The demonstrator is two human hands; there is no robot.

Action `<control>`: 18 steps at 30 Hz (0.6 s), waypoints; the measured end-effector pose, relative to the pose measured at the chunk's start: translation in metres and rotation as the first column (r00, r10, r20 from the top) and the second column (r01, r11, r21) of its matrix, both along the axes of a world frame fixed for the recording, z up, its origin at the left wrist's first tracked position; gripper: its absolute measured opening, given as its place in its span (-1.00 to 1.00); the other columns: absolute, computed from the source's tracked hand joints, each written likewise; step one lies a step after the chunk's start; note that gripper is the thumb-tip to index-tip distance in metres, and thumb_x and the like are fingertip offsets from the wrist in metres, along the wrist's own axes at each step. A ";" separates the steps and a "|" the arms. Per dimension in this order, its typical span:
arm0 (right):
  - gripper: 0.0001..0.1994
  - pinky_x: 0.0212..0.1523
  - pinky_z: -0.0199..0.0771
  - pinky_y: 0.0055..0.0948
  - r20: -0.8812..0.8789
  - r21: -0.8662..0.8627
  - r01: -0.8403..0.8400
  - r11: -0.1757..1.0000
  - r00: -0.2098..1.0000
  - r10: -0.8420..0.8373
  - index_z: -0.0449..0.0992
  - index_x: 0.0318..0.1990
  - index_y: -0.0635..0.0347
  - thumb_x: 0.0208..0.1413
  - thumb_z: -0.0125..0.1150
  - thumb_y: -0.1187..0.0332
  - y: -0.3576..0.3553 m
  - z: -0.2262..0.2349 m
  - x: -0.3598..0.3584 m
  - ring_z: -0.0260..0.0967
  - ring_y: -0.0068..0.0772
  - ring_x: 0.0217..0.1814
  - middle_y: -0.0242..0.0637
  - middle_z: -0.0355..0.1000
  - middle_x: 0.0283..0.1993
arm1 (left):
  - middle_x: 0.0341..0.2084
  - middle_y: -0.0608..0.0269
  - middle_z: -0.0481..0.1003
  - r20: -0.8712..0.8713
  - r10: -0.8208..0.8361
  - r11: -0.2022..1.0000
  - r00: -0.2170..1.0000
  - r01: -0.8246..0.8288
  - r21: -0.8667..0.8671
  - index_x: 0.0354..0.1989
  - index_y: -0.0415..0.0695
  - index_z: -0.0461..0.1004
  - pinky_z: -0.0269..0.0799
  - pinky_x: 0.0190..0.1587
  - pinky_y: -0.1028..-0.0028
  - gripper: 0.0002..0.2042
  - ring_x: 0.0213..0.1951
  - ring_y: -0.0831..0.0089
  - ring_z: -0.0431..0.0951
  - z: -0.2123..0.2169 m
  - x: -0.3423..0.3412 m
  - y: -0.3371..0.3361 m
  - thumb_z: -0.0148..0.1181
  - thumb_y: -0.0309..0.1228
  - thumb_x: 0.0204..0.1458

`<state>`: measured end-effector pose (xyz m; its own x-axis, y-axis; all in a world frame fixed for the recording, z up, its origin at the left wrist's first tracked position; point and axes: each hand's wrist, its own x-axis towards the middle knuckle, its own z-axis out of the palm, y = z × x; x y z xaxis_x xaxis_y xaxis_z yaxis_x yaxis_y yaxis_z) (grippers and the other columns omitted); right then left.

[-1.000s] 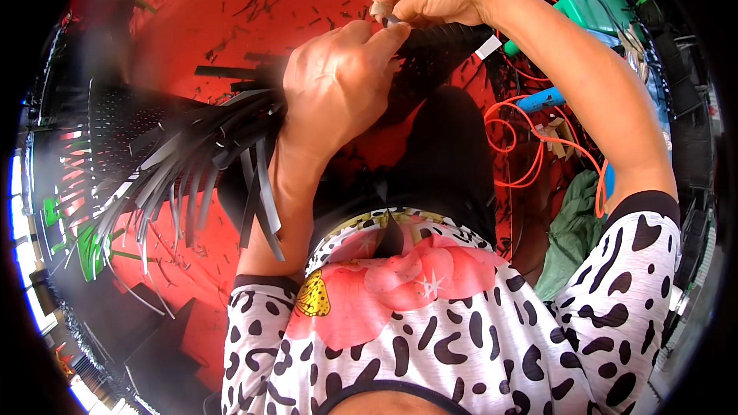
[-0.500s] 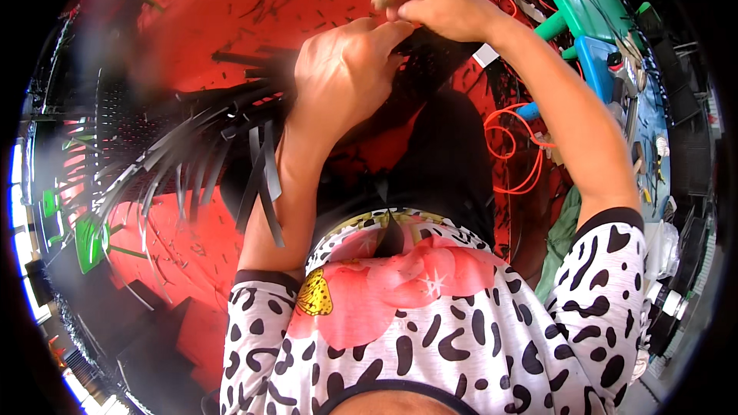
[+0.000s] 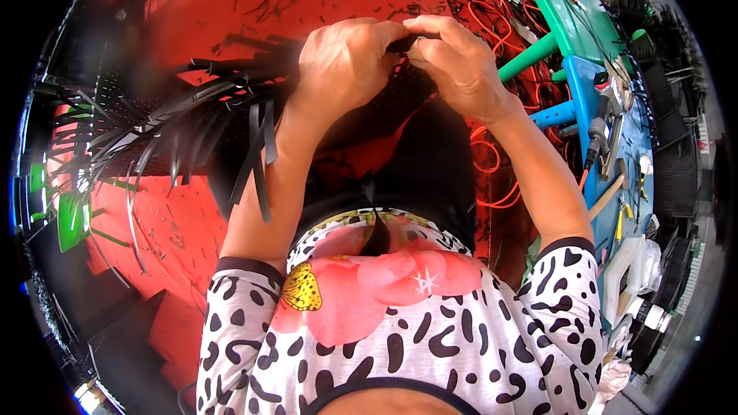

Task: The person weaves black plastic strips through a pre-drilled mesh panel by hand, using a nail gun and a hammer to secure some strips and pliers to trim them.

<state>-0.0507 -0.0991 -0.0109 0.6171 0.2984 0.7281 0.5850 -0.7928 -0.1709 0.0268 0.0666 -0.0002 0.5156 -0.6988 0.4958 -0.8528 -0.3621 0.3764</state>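
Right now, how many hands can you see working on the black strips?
2: the left hand grips the bundle of black strips, and the right hand pinches its end beside it. No other hands show clearly.

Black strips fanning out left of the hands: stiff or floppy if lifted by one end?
Probably springy, not limp: the black strips fan out in shallow arcs, and a few droop. Likely light: the left hand grips the bunched end alone. They look smooth, so possibly slippery.

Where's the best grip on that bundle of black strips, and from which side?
Probably at the gathered end of the bundle of black strips, where the left hand and right hand already pinch it together. Come from the right: the loose ends fan out leftward and droop, so nothing there holds them as one.
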 end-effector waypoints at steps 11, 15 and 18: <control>-0.82 -0.37 0.46 -0.40 -0.068 0.127 -0.051 0.991 0.996 0.060 0.43 -0.35 0.25 -0.16 0.17 0.65 -0.001 0.007 -0.007 0.43 -0.18 -0.35 -0.16 0.42 -0.36 | -0.52 0.19 0.46 0.110 0.031 0.999 0.993 -0.028 -0.027 -0.42 -0.17 0.38 0.38 -0.44 0.28 -0.78 -0.43 0.16 0.49 -0.012 -0.014 0.007 0.26 -0.38 -0.23; -0.84 -0.38 0.46 -0.40 -0.161 0.131 -0.068 0.989 0.983 0.089 0.41 -0.35 0.30 -0.15 0.17 0.65 0.001 0.023 0.000 0.43 -0.15 -0.36 -0.17 0.43 -0.38 | -0.56 0.19 0.44 0.152 0.050 0.998 0.987 -0.045 -0.039 -0.46 -0.16 0.37 0.36 -0.48 0.27 -0.78 -0.47 0.17 0.48 -0.011 -0.020 0.008 0.26 -0.37 -0.23; -0.88 -0.37 0.45 -0.41 -0.275 0.060 -0.069 0.996 0.958 0.083 0.42 -0.35 0.29 -0.10 0.17 0.55 -0.004 0.036 0.011 0.44 -0.20 -0.37 -0.18 0.44 -0.39 | -0.57 0.18 0.43 0.162 0.054 0.998 0.985 -0.047 -0.051 -0.46 -0.17 0.37 0.36 -0.50 0.27 -0.79 -0.50 0.17 0.47 -0.010 -0.026 0.007 0.26 -0.38 -0.23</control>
